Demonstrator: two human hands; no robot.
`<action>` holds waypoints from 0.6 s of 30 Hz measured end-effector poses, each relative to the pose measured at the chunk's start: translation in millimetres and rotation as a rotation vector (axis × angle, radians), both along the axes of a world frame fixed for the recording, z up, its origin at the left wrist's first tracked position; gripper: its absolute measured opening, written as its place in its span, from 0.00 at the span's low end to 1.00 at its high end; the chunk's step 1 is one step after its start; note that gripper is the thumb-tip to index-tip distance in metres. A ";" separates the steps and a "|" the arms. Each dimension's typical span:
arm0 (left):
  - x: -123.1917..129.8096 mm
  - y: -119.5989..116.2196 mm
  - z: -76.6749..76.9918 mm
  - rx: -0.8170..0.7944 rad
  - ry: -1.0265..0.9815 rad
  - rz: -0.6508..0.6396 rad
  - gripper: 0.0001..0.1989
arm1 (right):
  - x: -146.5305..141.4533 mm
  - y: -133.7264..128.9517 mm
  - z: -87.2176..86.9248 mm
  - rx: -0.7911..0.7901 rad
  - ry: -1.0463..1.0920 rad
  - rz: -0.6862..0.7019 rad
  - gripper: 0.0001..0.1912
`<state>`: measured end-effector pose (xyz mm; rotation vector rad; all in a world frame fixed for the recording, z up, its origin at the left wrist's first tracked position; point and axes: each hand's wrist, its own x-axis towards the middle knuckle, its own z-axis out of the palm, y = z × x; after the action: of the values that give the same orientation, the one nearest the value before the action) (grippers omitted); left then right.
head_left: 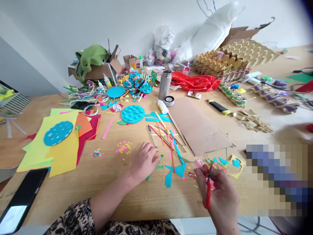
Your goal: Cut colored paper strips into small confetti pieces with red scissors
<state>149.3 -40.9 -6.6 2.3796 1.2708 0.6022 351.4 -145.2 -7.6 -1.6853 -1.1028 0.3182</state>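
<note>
My right hand (221,192) is closed around a pair of small scissors (208,192) with red handles, held above the front of the table. Colourful paper scraps lie beneath and behind that hand, including a yellow piece (238,167) with a cut-out hole. My left hand (144,160) rests low over the tabletop, its fingers loosely bent and the thumb apart. Nothing shows in its grasp. Close to its fingertips are green paper bits (160,167) and a slim pen (152,135). Blue paper scraps (180,170) lie between the two hands.
Long paper strips (168,138) lie beside a cardboard sheet (199,125). Further back stand a metal flask (165,85) and blue paper discs (132,114). Coloured sheets (36,140) and a phone (24,199) lie at left. A box cutter (218,107) and egg trays (234,57) are at right.
</note>
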 end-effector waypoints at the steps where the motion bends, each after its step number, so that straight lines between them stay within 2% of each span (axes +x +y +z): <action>1: 0.6 -0.1 -0.6 -0.020 -0.007 -0.005 0.09 | 0.2 -0.1 0.2 -0.001 0.002 -0.001 0.12; 8: 8.6 0.0 4.5 -0.140 0.095 -0.040 0.11 | -0.3 -2.1 -0.1 -0.026 -0.010 -0.023 0.13; 12: 14.6 -0.3 7.0 -0.099 0.150 -0.043 0.09 | -0.2 -3.8 -1.2 -0.040 0.003 -0.005 0.13; 18: 21.5 -0.2 3.0 -0.060 0.204 -0.044 0.05 | -3.6 -5.2 1.4 -0.062 0.049 0.001 0.15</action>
<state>170.9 -41.0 -3.6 2.4621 1.2951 0.3101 347.8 -150.4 -6.2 -1.7227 -1.0672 0.3960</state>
